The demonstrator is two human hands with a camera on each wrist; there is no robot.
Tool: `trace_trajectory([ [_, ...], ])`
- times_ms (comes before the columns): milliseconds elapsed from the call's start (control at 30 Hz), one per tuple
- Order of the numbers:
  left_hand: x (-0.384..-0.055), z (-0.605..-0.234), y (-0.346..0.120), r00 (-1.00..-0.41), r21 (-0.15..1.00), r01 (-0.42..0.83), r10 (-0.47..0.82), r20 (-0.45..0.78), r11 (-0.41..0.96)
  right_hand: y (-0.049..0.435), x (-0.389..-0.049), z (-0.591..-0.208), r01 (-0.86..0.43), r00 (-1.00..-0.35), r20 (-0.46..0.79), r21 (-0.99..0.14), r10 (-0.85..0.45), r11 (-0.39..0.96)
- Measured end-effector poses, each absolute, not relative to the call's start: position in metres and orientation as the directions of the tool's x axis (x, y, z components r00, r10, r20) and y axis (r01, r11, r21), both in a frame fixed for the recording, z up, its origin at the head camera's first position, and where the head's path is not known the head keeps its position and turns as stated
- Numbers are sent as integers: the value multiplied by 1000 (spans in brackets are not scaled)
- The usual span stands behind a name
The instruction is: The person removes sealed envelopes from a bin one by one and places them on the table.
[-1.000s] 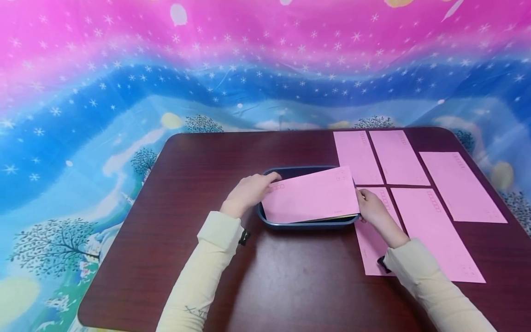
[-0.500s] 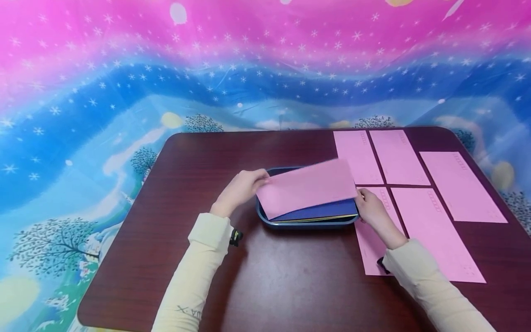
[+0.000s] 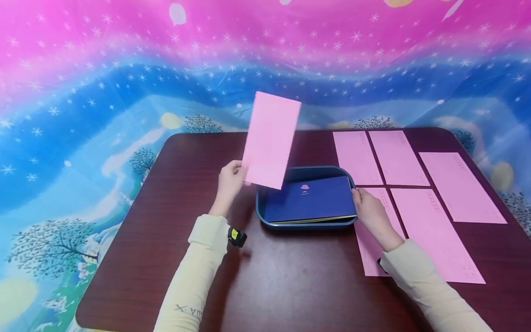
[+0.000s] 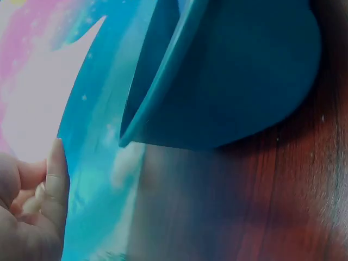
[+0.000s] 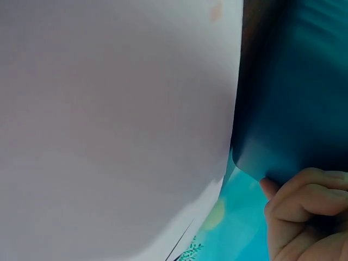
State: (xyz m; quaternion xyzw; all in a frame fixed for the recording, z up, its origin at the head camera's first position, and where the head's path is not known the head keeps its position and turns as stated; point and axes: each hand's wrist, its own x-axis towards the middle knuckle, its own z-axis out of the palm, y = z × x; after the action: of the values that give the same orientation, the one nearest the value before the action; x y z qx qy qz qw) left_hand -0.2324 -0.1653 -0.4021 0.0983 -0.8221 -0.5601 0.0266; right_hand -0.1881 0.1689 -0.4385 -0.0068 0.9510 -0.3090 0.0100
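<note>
My left hand (image 3: pixel 229 184) pinches a pink envelope (image 3: pixel 271 138) by its lower left corner and holds it upright above the left side of a dark blue tub (image 3: pixel 309 226). In the left wrist view, thumb and fingers of the left hand (image 4: pixel 41 198) meet at the edge of the envelope (image 4: pixel 43 98), which looks pale there. Inside the tub lies a dark blue envelope (image 3: pixel 315 200) with a small pink hat print, and yellowish edges show beneath it. My right hand (image 3: pixel 375 214) grips the tub's right end; the right wrist view shows its curled fingers (image 5: pixel 304 201) at the tub wall (image 5: pixel 304 92).
Several pink envelopes lie flat in two rows on the right of the brown table (image 3: pixel 166 193), among them one at the far right (image 3: pixel 460 186) and one at the front (image 3: pixel 439 240). A printed cloth (image 3: pixel 265 55) hangs behind the table.
My left hand has lifted the pink envelope out of the tub and turned it upright, uncovering the dark blue envelope. My right hand has stayed at the tub's right end.
</note>
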Motion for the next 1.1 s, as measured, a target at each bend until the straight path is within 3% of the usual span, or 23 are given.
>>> trace_trajectory([
  [133,-234,-409,-178,-940,953,-254,-276,-202,167,169,-188,-438,-9,-1000,-14,-585,-21,811],
  [300,-234,-417,-197,-885,929,-362,-340,-320,69,169,-188,-438,-22,-1000,8,-581,-21,814],
  [733,-240,-444,-200,-870,899,-421,-334,-362,123,171,-189,-439,-20,-1000,3,-585,-22,811],
  [900,-240,-445,-192,-880,869,-428,-334,-338,248,171,-188,-440,-32,-999,20,-587,-25,809],
  [1100,-245,-455,-186,-911,708,-395,-346,-223,585,170,-189,-439,-19,-1000,4,-586,-21,810],
])
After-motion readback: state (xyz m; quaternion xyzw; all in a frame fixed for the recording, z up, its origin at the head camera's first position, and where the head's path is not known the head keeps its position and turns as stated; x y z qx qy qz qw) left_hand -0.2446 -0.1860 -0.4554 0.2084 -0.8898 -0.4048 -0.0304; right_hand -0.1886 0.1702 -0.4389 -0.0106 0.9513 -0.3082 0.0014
